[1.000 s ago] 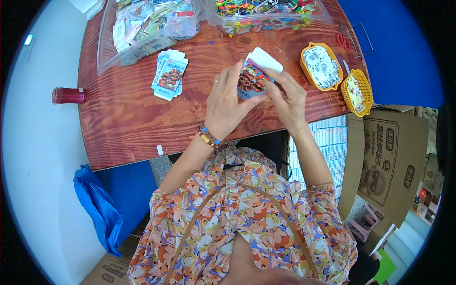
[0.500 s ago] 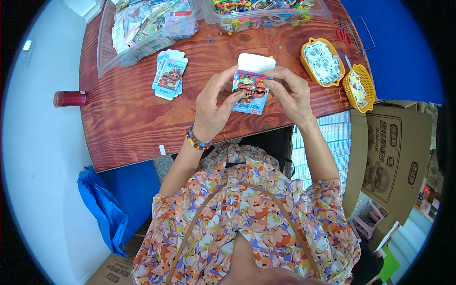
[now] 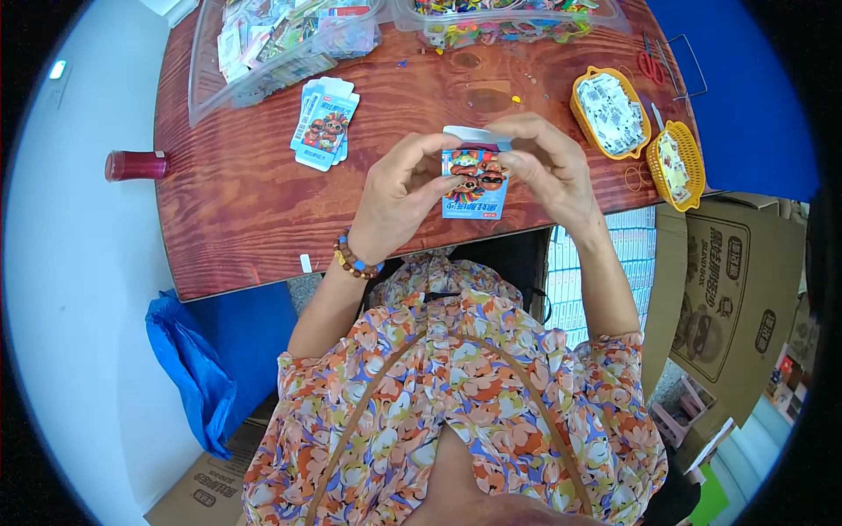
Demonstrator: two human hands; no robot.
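Between my two hands is a small blue cardboard box (image 3: 474,197) with cartoon figures printed on its front. My left hand (image 3: 405,188) grips its left side, the thumb across the front. My right hand (image 3: 548,167) pinches the upper right corner by the white top flap (image 3: 476,135), which is tipped partly over the opening. What lies inside the box is hidden. To the left on the wooden table (image 3: 237,202) rests a small stack of flat blue cartons (image 3: 324,127) with the same print.
Clear plastic bins (image 3: 263,83) of small packets and colourful trinkets stand at the far edge. Yellow baskets (image 3: 649,145) of small packets sit at the right, near red-handled scissors (image 3: 649,66). A dark red cup (image 3: 136,166) is at the left edge; a cardboard carton (image 3: 728,289) stands lower right.
The box's white top flap, standing up before, is now folded down toward the opening. Both hands still hold the box. The whole view has shifted slightly.
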